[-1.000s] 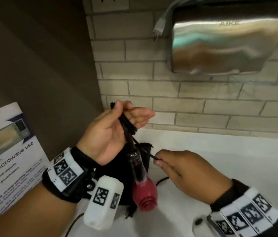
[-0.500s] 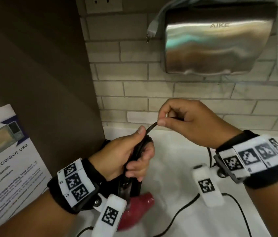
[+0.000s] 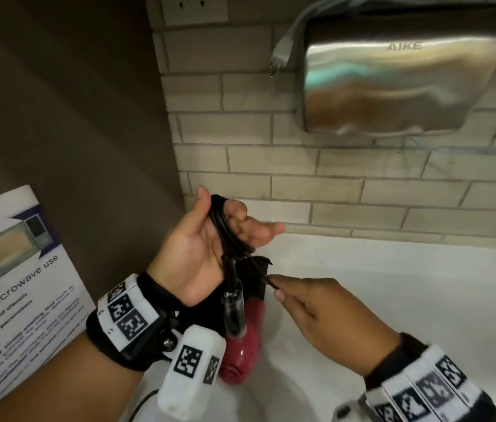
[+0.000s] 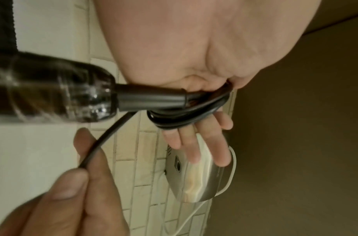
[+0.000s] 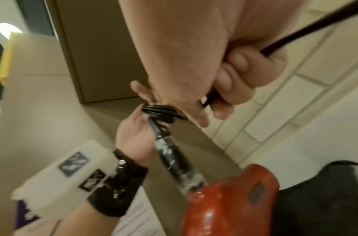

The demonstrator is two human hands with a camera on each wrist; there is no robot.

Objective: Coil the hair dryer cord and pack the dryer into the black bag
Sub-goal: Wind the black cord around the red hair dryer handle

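Note:
My left hand (image 3: 234,220) is raised palm up with its fingers straight. Several turns of the black cord (image 3: 225,229) are looped round those fingers (image 4: 196,143). From the coil (image 4: 184,118) hangs the hair dryer, black handle (image 3: 233,306) above and red body (image 3: 242,345) below. My right hand (image 3: 283,290) is lower right of the coil and pinches the free run of cord (image 4: 101,143) between thumb and forefinger. The black bag (image 3: 256,269) lies on the counter behind the dryer, mostly hidden; the right wrist view shows it beside the red body (image 5: 230,204).
A steel hand dryer (image 3: 399,77) is fixed to the brick wall, with a grey plug (image 3: 281,53) dangling beside it and a socket (image 3: 195,7) above left. A microwave notice (image 3: 12,284) leans on the brown panel at left. The white counter (image 3: 393,300) stretches right.
My right hand has come down from above the left hand to the lower right, carrying the cord with it. The left hand has risen and straightened its fingers.

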